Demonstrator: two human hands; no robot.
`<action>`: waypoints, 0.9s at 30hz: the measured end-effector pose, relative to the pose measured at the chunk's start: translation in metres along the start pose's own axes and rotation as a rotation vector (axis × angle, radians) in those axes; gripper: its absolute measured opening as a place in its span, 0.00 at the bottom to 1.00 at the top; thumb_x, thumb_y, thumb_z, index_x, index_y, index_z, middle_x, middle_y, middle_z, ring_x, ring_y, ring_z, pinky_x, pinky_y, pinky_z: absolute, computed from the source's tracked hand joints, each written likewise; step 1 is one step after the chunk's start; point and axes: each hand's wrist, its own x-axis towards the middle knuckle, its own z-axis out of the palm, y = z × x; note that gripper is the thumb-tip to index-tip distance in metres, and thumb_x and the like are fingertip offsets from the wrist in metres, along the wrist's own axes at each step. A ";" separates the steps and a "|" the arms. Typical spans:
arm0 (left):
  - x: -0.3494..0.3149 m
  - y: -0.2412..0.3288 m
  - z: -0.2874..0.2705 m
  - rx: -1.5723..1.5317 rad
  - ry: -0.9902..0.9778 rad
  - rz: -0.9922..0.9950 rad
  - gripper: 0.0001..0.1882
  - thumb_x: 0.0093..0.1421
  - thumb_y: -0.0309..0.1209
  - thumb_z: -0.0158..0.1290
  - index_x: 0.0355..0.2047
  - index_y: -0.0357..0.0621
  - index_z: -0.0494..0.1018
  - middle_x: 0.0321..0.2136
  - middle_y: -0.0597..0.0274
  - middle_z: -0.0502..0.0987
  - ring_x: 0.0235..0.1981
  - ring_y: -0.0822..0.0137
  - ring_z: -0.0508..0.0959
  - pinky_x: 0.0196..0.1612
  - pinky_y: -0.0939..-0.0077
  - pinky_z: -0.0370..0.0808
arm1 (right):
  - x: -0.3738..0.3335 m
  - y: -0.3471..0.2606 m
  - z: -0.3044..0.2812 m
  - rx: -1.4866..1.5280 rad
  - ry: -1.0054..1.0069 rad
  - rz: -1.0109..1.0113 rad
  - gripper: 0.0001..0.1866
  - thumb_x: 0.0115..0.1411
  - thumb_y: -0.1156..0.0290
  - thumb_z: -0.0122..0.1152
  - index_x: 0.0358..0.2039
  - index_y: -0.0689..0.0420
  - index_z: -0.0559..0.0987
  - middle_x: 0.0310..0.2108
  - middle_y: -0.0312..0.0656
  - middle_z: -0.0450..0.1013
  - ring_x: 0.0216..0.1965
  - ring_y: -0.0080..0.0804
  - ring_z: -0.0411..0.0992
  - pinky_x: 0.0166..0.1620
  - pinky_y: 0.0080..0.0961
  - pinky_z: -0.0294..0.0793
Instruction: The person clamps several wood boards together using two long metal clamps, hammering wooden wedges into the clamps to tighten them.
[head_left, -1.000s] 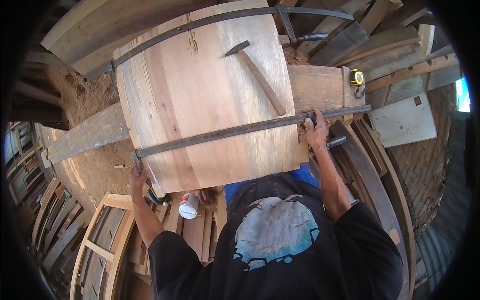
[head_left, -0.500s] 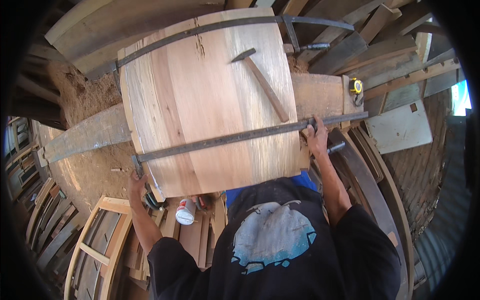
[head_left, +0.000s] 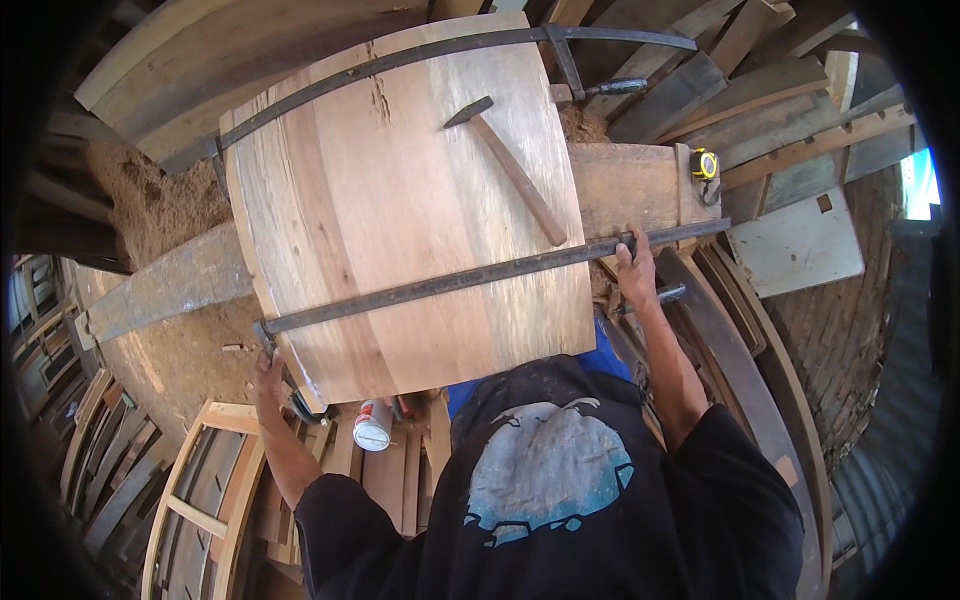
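Note:
A wide panel of pale glued boards (head_left: 400, 200) lies in front of me, with a whitish line along its left edge. Across its near part runs a dark metal bar clamp (head_left: 450, 283). My left hand (head_left: 270, 372) is closed on the clamp's jaw at the panel's left edge. Just past the right edge, my right hand (head_left: 636, 272) wraps round the same clamp where the bar meets its sliding jaw; the clamp's screw handle (head_left: 668, 294) shows beside my wrist. A second bar clamp (head_left: 400, 62) spans the far part. A hammer (head_left: 515, 178) rests on the panel between the clamps.
A yellow tape measure (head_left: 705, 164) sits on the wooden beam (head_left: 630, 185) to the right. Sawdust (head_left: 150, 210) covers the left side. Below the panel stand a white tub (head_left: 372, 427) and a wooden frame (head_left: 205, 490). Stacked boards (head_left: 770, 110) crowd the far right.
The panel, hammer and clamps appear slightly further left, with the whole view shifted a little. My right hand sits slightly nearer the bar's right end. Both hands keep hold of the near clamp.

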 end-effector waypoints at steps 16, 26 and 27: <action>0.032 -0.035 0.003 0.565 0.372 0.100 0.39 0.66 0.58 0.37 0.60 0.31 0.61 0.54 0.36 0.69 0.55 0.45 0.70 0.58 0.58 0.65 | -0.014 0.037 -0.053 0.009 0.197 0.063 0.28 0.64 0.63 0.53 0.61 0.61 0.64 0.47 0.54 0.70 0.48 0.44 0.70 0.52 0.39 0.69; 0.003 0.008 0.039 0.265 0.338 -0.142 0.39 0.66 0.57 0.37 0.65 0.40 0.52 0.60 0.42 0.61 0.57 0.48 0.67 0.57 0.54 0.68 | -0.061 0.310 -0.001 -0.109 -0.025 0.567 0.19 0.61 0.63 0.56 0.49 0.60 0.73 0.45 0.61 0.74 0.49 0.57 0.72 0.51 0.44 0.70; 0.002 0.008 0.029 0.180 0.270 -0.100 0.38 0.66 0.58 0.38 0.65 0.40 0.52 0.60 0.43 0.62 0.58 0.48 0.67 0.57 0.54 0.68 | -0.050 0.320 0.036 -0.039 -0.025 0.395 0.22 0.59 0.64 0.58 0.51 0.61 0.72 0.45 0.62 0.74 0.50 0.59 0.71 0.52 0.44 0.69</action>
